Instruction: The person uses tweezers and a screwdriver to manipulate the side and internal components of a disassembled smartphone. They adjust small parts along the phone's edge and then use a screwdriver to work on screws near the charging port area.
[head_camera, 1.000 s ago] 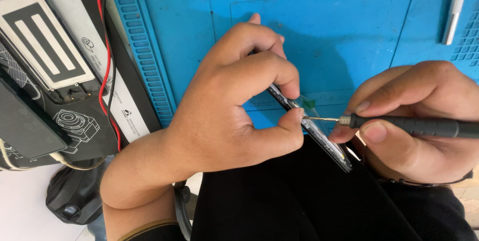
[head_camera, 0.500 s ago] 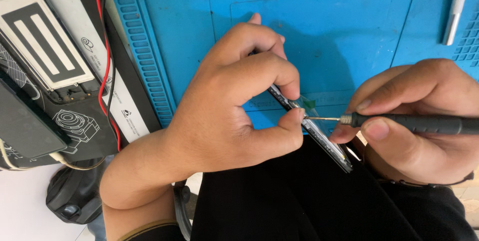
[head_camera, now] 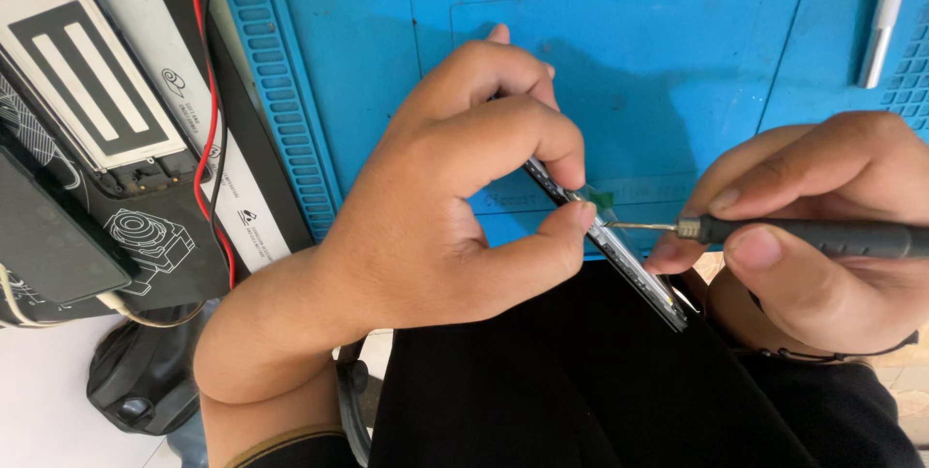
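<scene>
I see the left hand [head_camera: 435, 207] pinching a thin, dark, edge-on phone frame [head_camera: 619, 250] between thumb and curled fingers. At its three o'clock, the right hand [head_camera: 823, 236] grips a slim matte-black precision screwdriver [head_camera: 803, 233], its metal tip touching the frame above the ribbed blue rubber mat [head_camera: 368, 32].

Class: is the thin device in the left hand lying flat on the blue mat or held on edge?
On edge: the left hand pinches the thin device above the blue mat.

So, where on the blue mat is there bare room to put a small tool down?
The blue mat lies bare between the left hand and the silver tool at its right edge. It is crowded at the near edge, where both hands meet at the thin device, and left of the mat, where boards and wires lie.
</scene>
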Motion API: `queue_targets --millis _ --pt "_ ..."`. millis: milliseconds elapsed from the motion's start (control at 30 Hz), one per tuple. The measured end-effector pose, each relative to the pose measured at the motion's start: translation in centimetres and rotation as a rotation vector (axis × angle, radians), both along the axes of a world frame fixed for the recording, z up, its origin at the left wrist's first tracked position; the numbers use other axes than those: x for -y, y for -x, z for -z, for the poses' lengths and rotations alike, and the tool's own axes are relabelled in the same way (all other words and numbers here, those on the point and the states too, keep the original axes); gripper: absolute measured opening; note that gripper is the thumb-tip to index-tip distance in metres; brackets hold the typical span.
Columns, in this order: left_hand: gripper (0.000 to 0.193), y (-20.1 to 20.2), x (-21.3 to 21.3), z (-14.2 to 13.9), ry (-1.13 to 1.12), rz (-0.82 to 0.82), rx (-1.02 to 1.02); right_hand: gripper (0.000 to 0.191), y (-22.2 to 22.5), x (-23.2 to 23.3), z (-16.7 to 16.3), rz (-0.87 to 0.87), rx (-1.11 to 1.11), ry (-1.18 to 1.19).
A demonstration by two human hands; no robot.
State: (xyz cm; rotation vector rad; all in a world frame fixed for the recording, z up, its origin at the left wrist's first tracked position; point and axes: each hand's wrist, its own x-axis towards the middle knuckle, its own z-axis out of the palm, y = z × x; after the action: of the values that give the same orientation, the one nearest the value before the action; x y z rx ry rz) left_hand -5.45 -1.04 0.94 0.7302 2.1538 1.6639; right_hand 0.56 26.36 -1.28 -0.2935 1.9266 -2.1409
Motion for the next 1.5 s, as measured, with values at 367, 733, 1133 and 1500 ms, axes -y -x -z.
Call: queue_targets --millis 367,733,1133,1500 --pt "0.014 0.2 0.6 0.4 -0.051 0.044 0.026 0.023 -1.3 -0.1 1.1 0.126 -0.023 0.155" --pt "0.020 0.2 0.6 0.3 -0.039 0.044 0.034 0.048 -0.3 4.3 -1.1 0.164 0.092 -0.117" --pt "0.018 -0.3 0.1 0.4 -0.058 0.007 0.046 0.051 -0.5 5.0 -1.3 0.229 0.085 -0.154" --pt "0.017 -0.4 -0.2 0.4 -0.070 0.000 0.038 0.051 -0.7 4.9 -1.3 0.260 0.093 -0.156"
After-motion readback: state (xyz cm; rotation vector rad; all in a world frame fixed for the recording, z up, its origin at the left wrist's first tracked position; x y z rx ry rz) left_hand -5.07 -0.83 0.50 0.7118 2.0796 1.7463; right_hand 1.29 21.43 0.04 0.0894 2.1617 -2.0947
